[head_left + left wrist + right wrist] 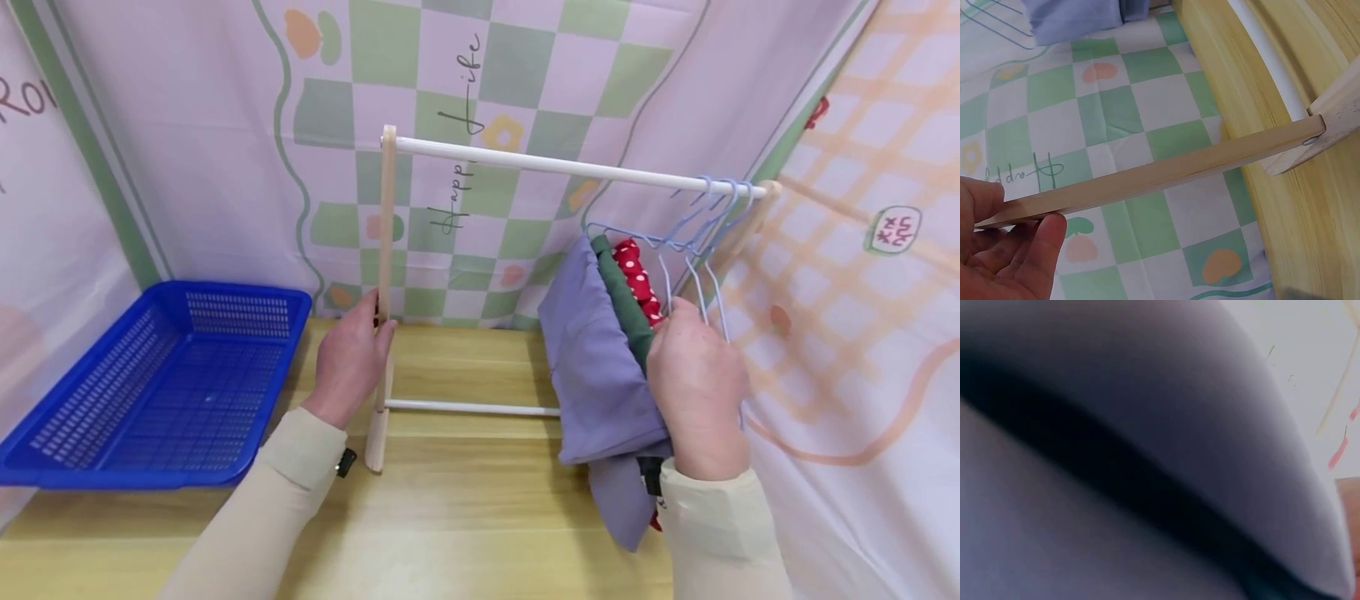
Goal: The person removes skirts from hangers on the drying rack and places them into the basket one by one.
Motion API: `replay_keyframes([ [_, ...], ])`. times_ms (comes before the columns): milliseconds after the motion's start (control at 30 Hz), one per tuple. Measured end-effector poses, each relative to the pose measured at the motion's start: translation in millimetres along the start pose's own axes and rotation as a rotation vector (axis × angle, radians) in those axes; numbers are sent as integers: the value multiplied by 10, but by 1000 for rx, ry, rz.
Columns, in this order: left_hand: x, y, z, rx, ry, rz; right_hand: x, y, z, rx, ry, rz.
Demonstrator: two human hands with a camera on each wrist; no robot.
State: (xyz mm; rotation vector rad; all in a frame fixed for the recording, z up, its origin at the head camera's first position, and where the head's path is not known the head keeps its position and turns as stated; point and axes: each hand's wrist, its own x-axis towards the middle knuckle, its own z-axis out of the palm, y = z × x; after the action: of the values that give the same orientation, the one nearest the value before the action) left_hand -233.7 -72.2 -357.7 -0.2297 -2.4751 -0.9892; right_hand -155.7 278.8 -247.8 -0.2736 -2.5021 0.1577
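Note:
My left hand [348, 354] grips the upright wooden post [387, 225] of a small clothes rack, with the thumb on one side and fingers on the other. In the left wrist view, that hand [1010, 250] pinches the post. At the rack's right end, my right hand [697, 379] is bent against the hanging clothes; its fingertips are hidden. Beside it hang a lilac garment [600, 358], a dark green garment [624, 296] and a red polka-dot garment [636, 275] on blue wire hangers [701, 242]. Blurred lilac cloth [1210, 412] fills most of the right wrist view.
A white top rail [540, 162] carries the hangers, bunched at its right end. A lower white bar [472, 407] joins the rack's feet. A blue plastic basket [288, 367] stands left on the wooden table [450, 517]. Patterned cloth walls enclose the back and sides.

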Motion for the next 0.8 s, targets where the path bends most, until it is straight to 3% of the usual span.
replay_keyframes([
  [200,12,-13,10,-7,14,3,12,-29,-37,-4,-68,1],
  [633,12,-16,10,-8,8,10,-6,-89,-56,12,-45,-57],
  [800,9,-6,13,-13,4,0,-6,-106,-79,13,-82,-51],
])
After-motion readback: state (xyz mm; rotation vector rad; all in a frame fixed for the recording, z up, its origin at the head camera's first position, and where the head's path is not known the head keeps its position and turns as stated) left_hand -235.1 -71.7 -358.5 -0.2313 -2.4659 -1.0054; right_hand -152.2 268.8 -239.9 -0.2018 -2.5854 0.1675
